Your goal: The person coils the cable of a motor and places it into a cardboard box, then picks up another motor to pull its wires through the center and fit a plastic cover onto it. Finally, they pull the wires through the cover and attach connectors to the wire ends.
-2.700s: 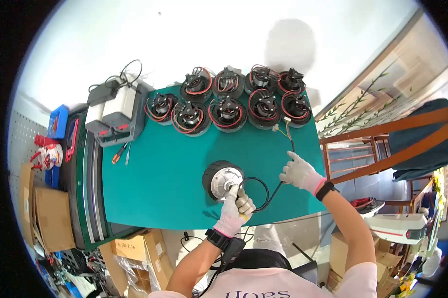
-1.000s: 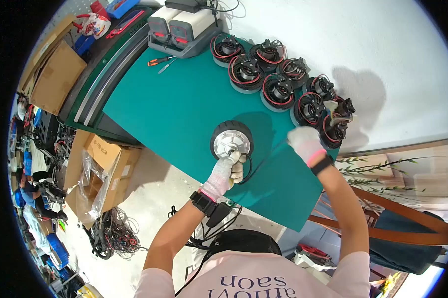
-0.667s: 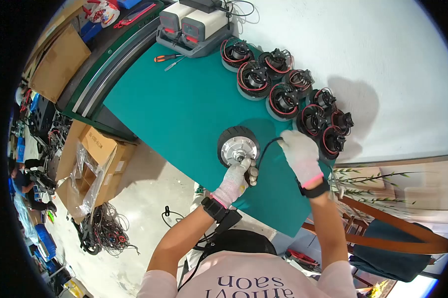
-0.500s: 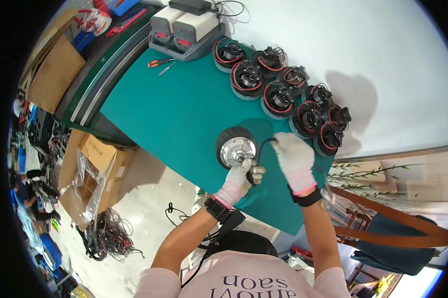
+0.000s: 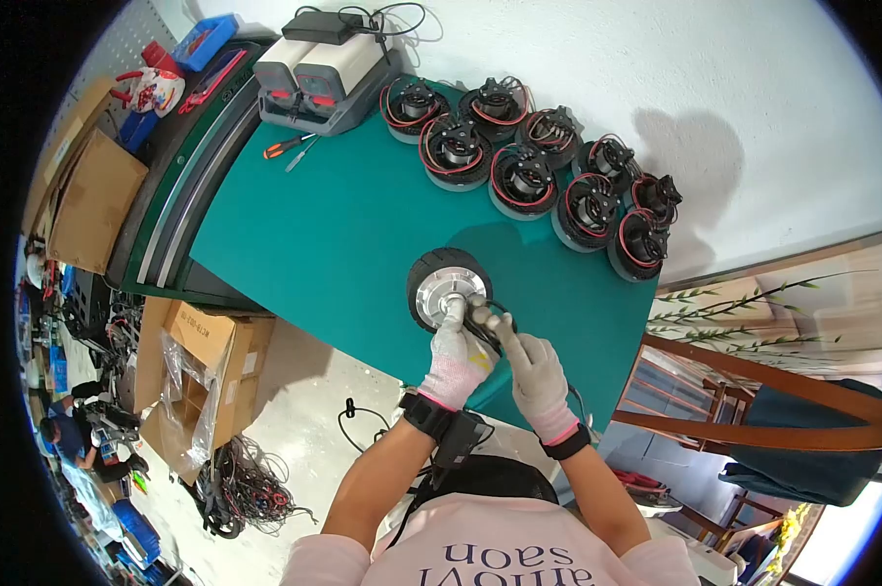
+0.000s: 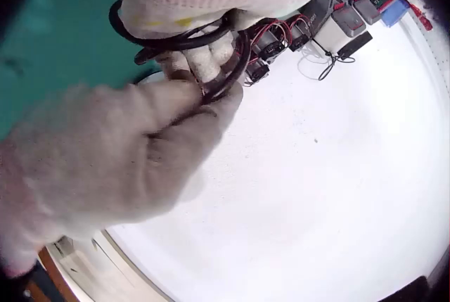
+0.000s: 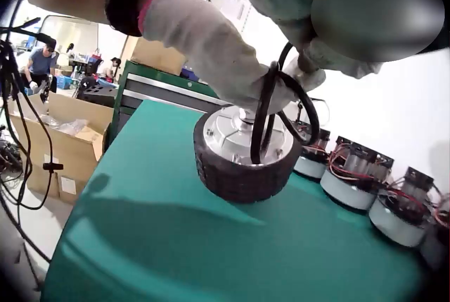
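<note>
A wheel with a black tyre (image 5: 424, 273) and silver hub stands on the green table; the right wrist view shows its tyre (image 7: 242, 179) close up. My gloved left hand (image 5: 457, 356) is at the hub, its fingers curled round loops of black cable (image 7: 264, 116). My gloved right hand (image 5: 536, 376) meets it from the right and pinches the cable by the left fingers. In the left wrist view the looped cable (image 6: 133, 38) passes between the left hand (image 6: 218, 0) and the right hand (image 6: 119, 154).
Several wheels with red and black wires (image 5: 524, 181) stand along the table's back right. At the back left are a grey-and-white device (image 5: 329, 78) and two hand tools (image 5: 290, 146). An open cardboard box (image 5: 236, 371) stands on the floor at left.
My right hand has come down and left to my left hand, bringing the cable into loops there. The left hand stays at the hub. The head view has shifted slightly.
</note>
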Demonstrator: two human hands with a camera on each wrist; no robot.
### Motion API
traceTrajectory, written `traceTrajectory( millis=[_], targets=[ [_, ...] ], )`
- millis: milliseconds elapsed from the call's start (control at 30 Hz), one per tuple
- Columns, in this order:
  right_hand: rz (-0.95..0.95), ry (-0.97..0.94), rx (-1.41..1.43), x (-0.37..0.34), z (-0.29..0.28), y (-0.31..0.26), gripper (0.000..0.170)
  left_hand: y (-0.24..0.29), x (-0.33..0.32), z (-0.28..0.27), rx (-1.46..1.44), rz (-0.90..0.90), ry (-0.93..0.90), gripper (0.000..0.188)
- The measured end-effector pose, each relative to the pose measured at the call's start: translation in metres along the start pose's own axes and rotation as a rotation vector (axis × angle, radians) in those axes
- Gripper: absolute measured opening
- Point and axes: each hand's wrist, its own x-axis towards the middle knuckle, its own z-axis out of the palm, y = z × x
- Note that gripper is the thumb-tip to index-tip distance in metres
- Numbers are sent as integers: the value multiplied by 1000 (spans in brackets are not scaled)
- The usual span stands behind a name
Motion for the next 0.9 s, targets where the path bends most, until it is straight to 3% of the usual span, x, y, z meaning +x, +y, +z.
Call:
traceTrajectory(
  millis=[33, 100, 200, 300, 333, 400, 433, 500, 533, 600, 633, 700, 833, 900],
  targets=[
    [2, 3, 2, -3, 2, 4, 46, 1, -1, 1, -61, -8, -36, 26],
    [-87, 81, 64, -10, 8, 13, 49, 2, -1, 1, -38, 12, 59, 24],
    [24, 68, 134, -35, 13, 26, 42, 10, -2, -5, -153, -67, -36, 30],
    [2, 87, 81, -47, 6, 28, 31, 19, -1, -13, -238, -133, -175, 31],
    [5, 88, 86, -47, 4, 26, 31, 21, -4, -8, -240, -139, -129, 32],
    [139, -81, -35, -43, 2, 18, 22, 23, -5, -11, -245, -143, -132, 32],
    [141, -77, -33, -39, 2, 16, 22, 26, -5, -12, -253, -146, -137, 32],
    [596, -274, 257, -33, 4, 11, 18, 29, -6, -12, -252, -150, -132, 31],
    [597, -271, 261, -35, 11, 14, 18, 31, -7, -12, -259, -154, -126, 31],
    [829, -125, 989, -36, 26, 19, 20, 37, -7, -15, -209, -163, -126, 32],
    [828, -125, 990, -34, 27, 19, 20, 39, -7, -17, -163, -171, -127, 32],
    [973, 39, 1340, -21, 28, 17, 20, 42, -7, -21, -130, -176, -166, 30],
    [921, 113, 1313, 3, 33, 10, 24, 44, -7, -27, -132, -240, -222, 28],
    [1051, 235, 1632, 10, 39, 9, 30, 44, -6, -27, -130, -238, -188, 30]
  ],
)
